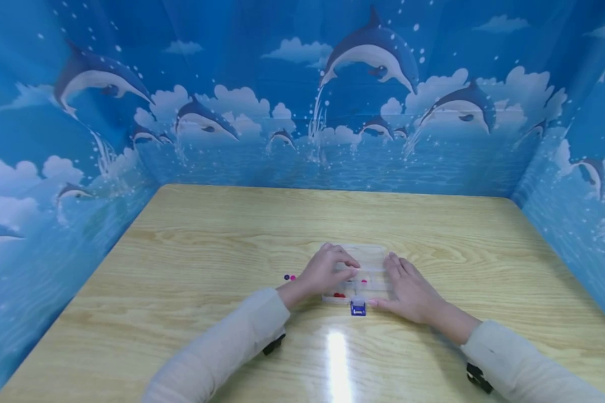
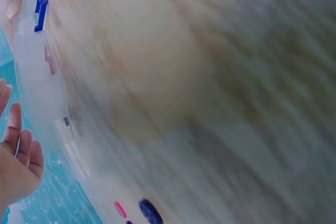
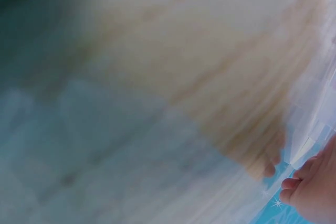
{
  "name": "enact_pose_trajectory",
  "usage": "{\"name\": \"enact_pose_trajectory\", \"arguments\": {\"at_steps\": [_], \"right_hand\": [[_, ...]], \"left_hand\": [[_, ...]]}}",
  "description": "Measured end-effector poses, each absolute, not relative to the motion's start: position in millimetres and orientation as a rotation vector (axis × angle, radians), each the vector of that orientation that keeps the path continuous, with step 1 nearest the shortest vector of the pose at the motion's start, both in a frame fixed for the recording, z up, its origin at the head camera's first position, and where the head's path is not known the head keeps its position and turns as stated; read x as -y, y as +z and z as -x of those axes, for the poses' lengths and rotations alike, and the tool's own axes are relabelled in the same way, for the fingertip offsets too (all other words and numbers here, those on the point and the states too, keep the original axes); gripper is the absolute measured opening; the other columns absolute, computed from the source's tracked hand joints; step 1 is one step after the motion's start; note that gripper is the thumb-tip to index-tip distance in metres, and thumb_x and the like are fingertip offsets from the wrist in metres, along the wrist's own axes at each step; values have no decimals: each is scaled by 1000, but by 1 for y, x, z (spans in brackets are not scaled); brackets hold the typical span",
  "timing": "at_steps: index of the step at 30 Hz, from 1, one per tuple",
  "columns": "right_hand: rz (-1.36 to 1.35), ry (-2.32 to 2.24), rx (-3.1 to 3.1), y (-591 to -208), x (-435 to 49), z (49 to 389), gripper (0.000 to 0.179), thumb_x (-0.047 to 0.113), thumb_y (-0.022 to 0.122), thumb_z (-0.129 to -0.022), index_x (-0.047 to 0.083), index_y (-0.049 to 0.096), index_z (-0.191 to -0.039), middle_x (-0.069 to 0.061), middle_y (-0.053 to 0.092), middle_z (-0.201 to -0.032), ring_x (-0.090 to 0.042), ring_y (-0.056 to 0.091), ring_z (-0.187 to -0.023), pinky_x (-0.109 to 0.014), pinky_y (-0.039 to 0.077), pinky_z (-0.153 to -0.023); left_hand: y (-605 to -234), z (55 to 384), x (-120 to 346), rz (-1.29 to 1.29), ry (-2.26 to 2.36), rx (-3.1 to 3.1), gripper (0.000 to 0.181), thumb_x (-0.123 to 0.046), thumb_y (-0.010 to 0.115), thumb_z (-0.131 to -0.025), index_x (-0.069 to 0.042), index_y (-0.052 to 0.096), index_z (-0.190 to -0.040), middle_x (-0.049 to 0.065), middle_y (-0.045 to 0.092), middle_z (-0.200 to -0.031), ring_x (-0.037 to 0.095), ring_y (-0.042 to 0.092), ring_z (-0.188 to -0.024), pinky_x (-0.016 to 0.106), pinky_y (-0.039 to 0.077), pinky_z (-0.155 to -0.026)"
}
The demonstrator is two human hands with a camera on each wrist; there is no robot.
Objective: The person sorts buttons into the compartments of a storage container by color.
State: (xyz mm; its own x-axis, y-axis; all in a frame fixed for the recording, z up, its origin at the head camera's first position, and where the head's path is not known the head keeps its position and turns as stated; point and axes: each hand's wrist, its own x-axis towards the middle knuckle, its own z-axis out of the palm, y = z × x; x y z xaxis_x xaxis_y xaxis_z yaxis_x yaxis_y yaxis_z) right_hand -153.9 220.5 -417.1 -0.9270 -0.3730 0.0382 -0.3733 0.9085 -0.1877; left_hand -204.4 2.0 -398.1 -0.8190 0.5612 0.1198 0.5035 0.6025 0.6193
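A clear plastic compartment box (image 1: 370, 257) lies on the table with a blue latch (image 1: 358, 308) at its front. Small red round pieces (image 1: 339, 295) sit in its front left compartment, and a pinkish-red piece (image 1: 364, 281) farther in. Over the box's left part is my left hand (image 1: 325, 268), index finger and thumb brought close together. I cannot tell whether a small piece is between those fingertips. My right hand (image 1: 410, 291) rests along the box's right side, fingers extended, thumb at the front edge near the latch.
Left of the box, a dark blue round piece (image 1: 286, 277) and a pink one (image 1: 293, 277) lie on the wood-grain table (image 1: 206, 240). A blue dolphin-print curtain (image 1: 262, 157) stands along the table's back and sides.
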Motion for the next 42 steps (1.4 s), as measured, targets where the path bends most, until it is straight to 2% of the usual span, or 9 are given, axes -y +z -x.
{"name": "enact_pose_trajectory", "arguments": {"at_steps": [7, 14, 20, 28, 36, 42], "right_hand": [[-594, 319, 3093, -417, -220, 154, 100, 63, 52, -82, -14, 23, -139, -32, 20, -147, -47, 22, -135, -55, 21, -110], [-585, 331, 3099, -418, -220, 154, 100, 63, 52, -82, -13, 23, -139, -32, 20, -147, -47, 22, -135, -56, 20, -110], [-582, 338, 3105, -418, -220, 154, 100, 62, 53, -82, -13, 23, -139, -32, 20, -147, -48, 22, -135, -55, 21, -110], [-586, 321, 3084, -418, -220, 154, 99, 62, 53, -82, -14, 24, -139, -33, 22, -146, -48, 24, -134, -55, 22, -110], [-590, 331, 3078, -416, -220, 152, 98, 61, 53, -82, -14, 25, -139, -33, 22, -146, -48, 24, -134, -55, 23, -109], [-615, 315, 3064, -418, -221, 153, 99, 63, 53, -82, -14, 26, -138, -33, 22, -146, -47, 24, -134, -55, 22, -109]], "left_hand": [[-395, 203, 6, -913, 1083, -2706, 16, -23, 65, -86, -16, 71, -99, -1, 67, -103, 14, 50, -102, 31, 40, -91], [-395, 202, 13, -911, 1064, -2717, 16, -24, 66, -85, -16, 71, -99, -2, 67, -102, 14, 50, -102, 31, 40, -91], [-396, 202, 20, -898, 1094, -2711, 18, -25, 67, -84, -15, 71, -98, -1, 66, -101, 15, 51, -103, 35, 40, -95], [-399, 203, 29, -959, 1141, -2713, 20, -25, 69, -83, -12, 71, -98, 2, 67, -98, 15, 54, -98, 35, 41, -91], [-397, 202, 36, -923, 1139, -2711, 23, -27, 70, -82, -12, 71, -99, 3, 68, -100, 19, 55, -103, 42, 36, -102], [-398, 201, 42, -933, 1148, -2721, 23, -27, 71, -81, -11, 71, -98, 3, 67, -98, 19, 55, -100, 43, 36, -100]]}}
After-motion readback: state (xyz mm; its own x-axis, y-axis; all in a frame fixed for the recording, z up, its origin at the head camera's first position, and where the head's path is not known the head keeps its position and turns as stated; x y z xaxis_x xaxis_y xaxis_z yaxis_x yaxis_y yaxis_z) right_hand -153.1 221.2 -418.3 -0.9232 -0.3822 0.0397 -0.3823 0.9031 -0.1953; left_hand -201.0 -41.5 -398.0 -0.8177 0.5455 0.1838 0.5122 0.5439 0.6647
